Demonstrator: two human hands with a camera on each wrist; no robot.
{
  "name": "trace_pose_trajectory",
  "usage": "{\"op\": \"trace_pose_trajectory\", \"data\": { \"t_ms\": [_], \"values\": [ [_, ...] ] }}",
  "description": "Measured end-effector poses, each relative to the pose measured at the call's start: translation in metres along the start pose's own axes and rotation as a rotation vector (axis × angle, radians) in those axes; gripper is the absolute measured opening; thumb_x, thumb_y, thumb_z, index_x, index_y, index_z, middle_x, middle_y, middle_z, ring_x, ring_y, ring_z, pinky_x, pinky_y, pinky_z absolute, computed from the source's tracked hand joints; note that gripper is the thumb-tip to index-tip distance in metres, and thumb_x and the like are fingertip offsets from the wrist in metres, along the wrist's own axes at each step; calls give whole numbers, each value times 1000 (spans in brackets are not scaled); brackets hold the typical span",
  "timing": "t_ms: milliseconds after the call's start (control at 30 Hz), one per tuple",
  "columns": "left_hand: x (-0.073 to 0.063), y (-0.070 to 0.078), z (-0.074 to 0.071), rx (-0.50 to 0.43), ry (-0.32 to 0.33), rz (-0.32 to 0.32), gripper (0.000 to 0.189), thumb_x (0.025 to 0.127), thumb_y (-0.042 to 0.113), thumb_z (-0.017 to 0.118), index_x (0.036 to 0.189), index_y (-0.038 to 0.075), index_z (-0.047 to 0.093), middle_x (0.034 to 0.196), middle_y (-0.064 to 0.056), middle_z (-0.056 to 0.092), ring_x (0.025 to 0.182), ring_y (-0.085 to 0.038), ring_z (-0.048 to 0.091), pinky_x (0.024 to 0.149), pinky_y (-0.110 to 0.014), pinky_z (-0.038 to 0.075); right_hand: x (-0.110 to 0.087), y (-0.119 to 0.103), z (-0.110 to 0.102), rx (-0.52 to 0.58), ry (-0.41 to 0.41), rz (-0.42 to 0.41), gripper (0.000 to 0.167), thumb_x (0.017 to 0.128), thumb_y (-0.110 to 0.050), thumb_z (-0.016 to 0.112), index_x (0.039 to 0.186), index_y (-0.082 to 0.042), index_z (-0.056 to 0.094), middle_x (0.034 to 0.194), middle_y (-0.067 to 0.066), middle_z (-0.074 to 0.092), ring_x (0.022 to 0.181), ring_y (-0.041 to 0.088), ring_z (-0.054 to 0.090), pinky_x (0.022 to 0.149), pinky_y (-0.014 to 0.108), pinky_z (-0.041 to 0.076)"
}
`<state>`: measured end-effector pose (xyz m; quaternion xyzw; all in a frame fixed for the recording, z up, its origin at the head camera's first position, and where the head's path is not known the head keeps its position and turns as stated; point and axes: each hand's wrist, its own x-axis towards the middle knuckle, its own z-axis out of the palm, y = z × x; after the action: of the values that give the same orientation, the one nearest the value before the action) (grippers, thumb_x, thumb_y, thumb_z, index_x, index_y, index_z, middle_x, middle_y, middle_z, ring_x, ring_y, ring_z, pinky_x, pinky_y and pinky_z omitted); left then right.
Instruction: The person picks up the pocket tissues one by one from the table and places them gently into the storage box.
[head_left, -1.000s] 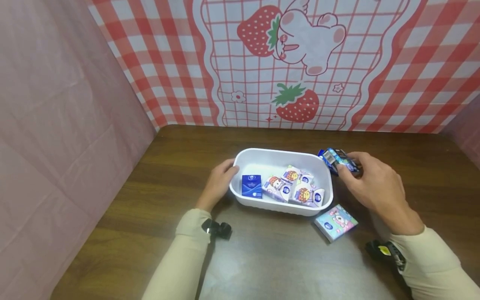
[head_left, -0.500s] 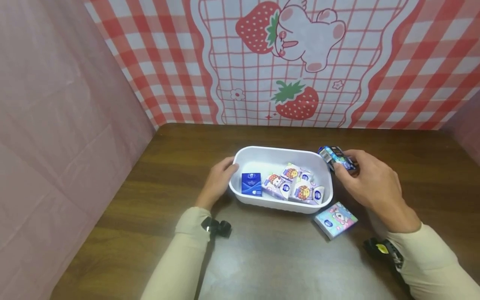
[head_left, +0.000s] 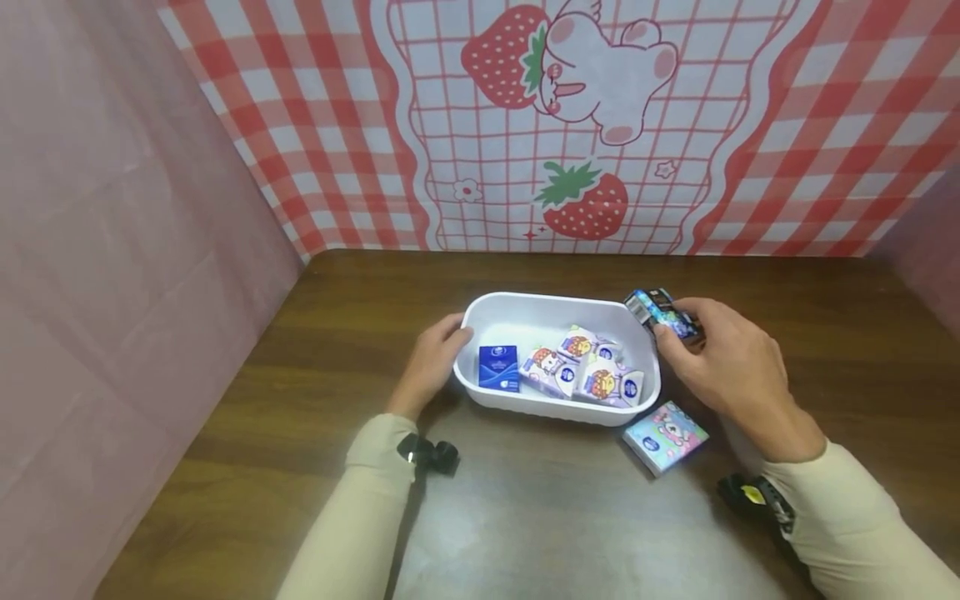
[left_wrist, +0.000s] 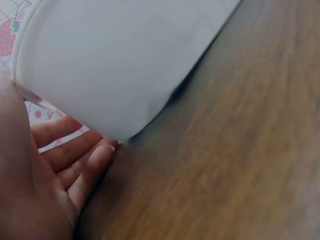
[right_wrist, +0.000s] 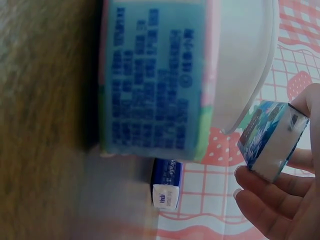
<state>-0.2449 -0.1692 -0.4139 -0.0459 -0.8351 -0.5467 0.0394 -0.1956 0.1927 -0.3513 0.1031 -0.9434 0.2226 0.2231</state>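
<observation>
My left hand [head_left: 431,367] grips the left end of a white plastic basin [head_left: 555,410], thumb at the rim. In the left wrist view its fingers [left_wrist: 70,150] lie against the outside wall. My right hand [head_left: 738,367] pinches a blue patterned tissue pack [head_left: 660,313] at the basin's back right corner. The right wrist view shows that pack [right_wrist: 274,140] between thumb and fingers, off the table. Inside the basin are a dark blue tissue pack [head_left: 498,367] and several pale purple cartoon packs [head_left: 551,372].
A light blue and pink tissue pack [head_left: 666,437] lies on the wooden table [head_left: 480,517] by the basin's front right corner. Another dark blue pack [right_wrist: 166,185] sits beyond it in the right wrist view. A red checked cloth [head_left: 337,125] hangs behind the table.
My right hand has shifted slightly left with the blue patterned pack, bringing it closer to the basin's right rim. The left hand keeps its grip. The head view has shifted a little.
</observation>
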Motion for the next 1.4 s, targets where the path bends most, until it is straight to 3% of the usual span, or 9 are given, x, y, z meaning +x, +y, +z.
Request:
{"op": "trace_pose_trajectory", "data": {
  "t_ms": [567, 833, 1400],
  "values": [
    [0, 5, 1, 20, -17, 6, 42, 99, 30, 56, 133, 8, 63, 131, -12, 64, 124, -29, 56, 108, -50, 41, -5, -5, -1, 16, 41, -39, 49, 92, -37, 65, 127, -3, 61, 115, 19, 66, 85, 30, 59, 71, 54, 50],
    [1, 8, 2, 28, 7, 15, 39, 99, 28, 56, 132, 8, 65, 131, -11, 64, 124, -28, 56, 108, -48, 41, -4, -8, -3, 6, 67, -74, 46, 92, -35, 66, 125, -3, 62, 114, 17, 66, 83, 27, 58, 70, 49, 52],
    [-1, 3, 8, 5, 7, 1, 38, 99, 29, 57, 131, 10, 66, 129, -9, 65, 123, -27, 57, 107, -51, 42, -5, -15, -5, -12, 31, -113, 51, 89, -35, 70, 127, -2, 61, 119, 19, 66, 92, 30, 64, 72, 54, 56]
  ]
}}
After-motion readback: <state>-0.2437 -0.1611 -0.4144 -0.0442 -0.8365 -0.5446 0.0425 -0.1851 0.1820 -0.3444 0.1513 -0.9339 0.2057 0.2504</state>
